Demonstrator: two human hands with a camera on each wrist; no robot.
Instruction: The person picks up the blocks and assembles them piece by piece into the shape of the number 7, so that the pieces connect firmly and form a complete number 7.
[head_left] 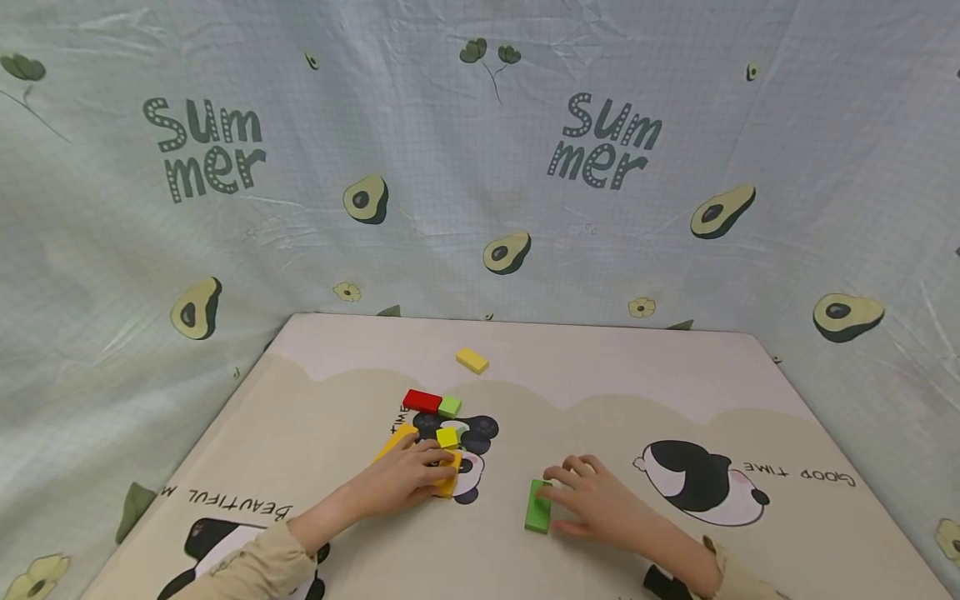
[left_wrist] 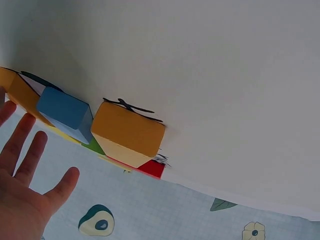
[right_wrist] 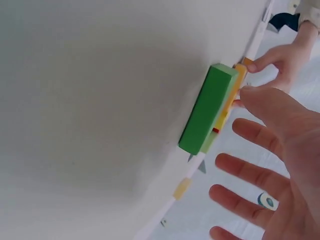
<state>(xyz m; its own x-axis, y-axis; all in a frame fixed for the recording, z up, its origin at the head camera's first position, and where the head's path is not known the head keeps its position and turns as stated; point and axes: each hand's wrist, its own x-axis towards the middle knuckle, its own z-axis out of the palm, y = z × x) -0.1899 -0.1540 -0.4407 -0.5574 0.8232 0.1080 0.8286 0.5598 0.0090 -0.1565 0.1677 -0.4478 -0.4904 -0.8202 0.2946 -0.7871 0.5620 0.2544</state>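
Observation:
My left hand (head_left: pixel 408 477) bends over an orange block (head_left: pixel 447 482), thumb and fingers at its two ends. A blue block (left_wrist: pixel 65 112) stands beside that block, hidden beneath the hand in the head view. Another orange block (head_left: pixel 395 440) lies at the hand's far left side, with a yellow block (head_left: pixel 447 437) just past the fingers. To the right, my right hand (head_left: pixel 600 504) hovers around a green block (head_left: pixel 537 507), its spread fingers at the block's right side and nothing gripped between them.
Beyond the left hand lie a red block (head_left: pixel 422 401) and a light green block (head_left: pixel 450 407), end to end. Farther back sits a single yellow block (head_left: pixel 472 361). The table (head_left: pixel 600 367) carries a panda-print cover and meets a hanging printed cloth (head_left: pixel 450 167) behind.

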